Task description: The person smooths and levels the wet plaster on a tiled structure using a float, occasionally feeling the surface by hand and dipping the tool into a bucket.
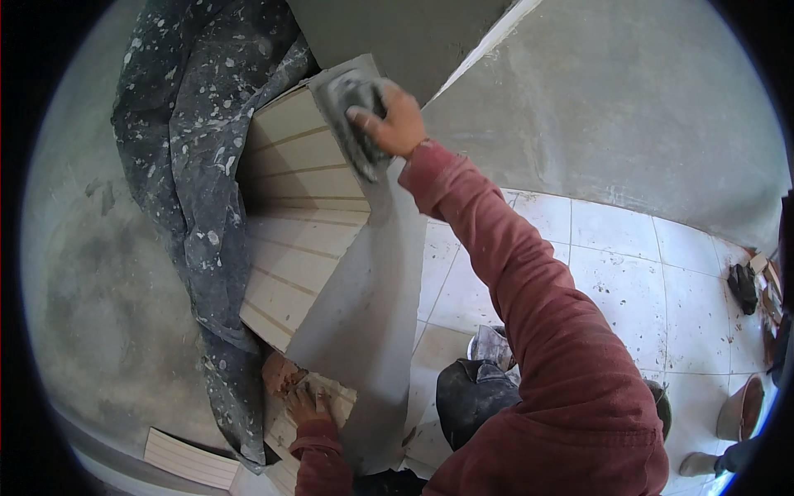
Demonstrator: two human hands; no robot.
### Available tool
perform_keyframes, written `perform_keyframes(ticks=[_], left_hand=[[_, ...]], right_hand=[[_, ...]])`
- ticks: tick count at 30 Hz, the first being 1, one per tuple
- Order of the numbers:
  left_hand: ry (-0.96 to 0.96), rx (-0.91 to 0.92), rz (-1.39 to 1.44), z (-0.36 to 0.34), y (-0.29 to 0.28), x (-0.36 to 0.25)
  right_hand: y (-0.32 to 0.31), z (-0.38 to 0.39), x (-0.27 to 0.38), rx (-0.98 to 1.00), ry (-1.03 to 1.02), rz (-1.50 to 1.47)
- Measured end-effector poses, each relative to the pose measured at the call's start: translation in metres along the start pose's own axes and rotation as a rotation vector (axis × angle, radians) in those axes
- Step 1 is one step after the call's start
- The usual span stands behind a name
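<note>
Grey, plaster-smeared float (pixel 351 97), upper centre of the frame, lies against the top of the grey plaster band (pixel 389 273). The right hand (pixel 395 122) holds it, thumb and fingers gripping its back; any handle is hidden. It appears light and stiff, likely slippery when wet; the back is the sound hold, clear of the edges. The left hand (pixel 308 407), lower centre, rests fingers apart on a rough-edged step (pixel 337 400).

A single fisheye view looks down from the person's head onto the left grip (pixel 307 404) and right grip (pixel 397 122), facing outward along the right sleeve (pixel 538 281), which looms nearest the lens. Tiled floor (pixel 616 277), right of and below the right grip, lies farther off.
</note>
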State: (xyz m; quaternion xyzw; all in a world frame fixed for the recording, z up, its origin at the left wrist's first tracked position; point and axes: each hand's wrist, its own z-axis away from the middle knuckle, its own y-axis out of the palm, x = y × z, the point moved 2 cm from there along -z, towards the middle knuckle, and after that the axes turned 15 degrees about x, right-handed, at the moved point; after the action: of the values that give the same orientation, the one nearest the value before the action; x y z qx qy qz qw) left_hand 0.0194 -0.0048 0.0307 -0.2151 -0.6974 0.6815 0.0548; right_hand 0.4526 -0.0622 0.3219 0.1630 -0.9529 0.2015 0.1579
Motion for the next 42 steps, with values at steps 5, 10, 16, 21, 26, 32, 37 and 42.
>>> perform_keyframes(ticks=[5,10,16,21,26,32,37,42], left_hand=[[0.009,-0.104,-0.018,-0.003,0.014,0.015],[0.036,-0.068,-0.031,-0.008,0.017,0.015],[-0.001,-0.072,-0.024,-0.003,0.014,0.017],[0.067,-0.095,-0.009,-0.007,0.015,0.014],[-0.030,-0.018,-0.062,-0.004,0.015,0.017],[0.061,-0.063,-0.031,-0.004,0.014,0.015],[-0.024,-0.005,-0.066,-0.004,0.009,0.012],[-0.006,0.003,-0.009,0.000,0.002,0.005]], right_hand=[[0.003,0.034,-0.004,-0.053,-0.177,-0.110],[-0.007,-0.004,-0.035,-0.130,0.148,-0.253],[-0.008,-0.007,0.019,0.028,-0.107,-0.283],[-0.016,-0.006,-0.027,-0.070,0.096,-0.280],[-0.015,-0.029,-0.009,0.033,0.032,-0.301],[-0.013,0.004,-0.033,0.003,0.112,-0.224],[-0.016,-0.033,-0.010,-0.008,0.106,-0.303],[-0.020,0.002,-0.012,0.041,0.101,-0.254]])
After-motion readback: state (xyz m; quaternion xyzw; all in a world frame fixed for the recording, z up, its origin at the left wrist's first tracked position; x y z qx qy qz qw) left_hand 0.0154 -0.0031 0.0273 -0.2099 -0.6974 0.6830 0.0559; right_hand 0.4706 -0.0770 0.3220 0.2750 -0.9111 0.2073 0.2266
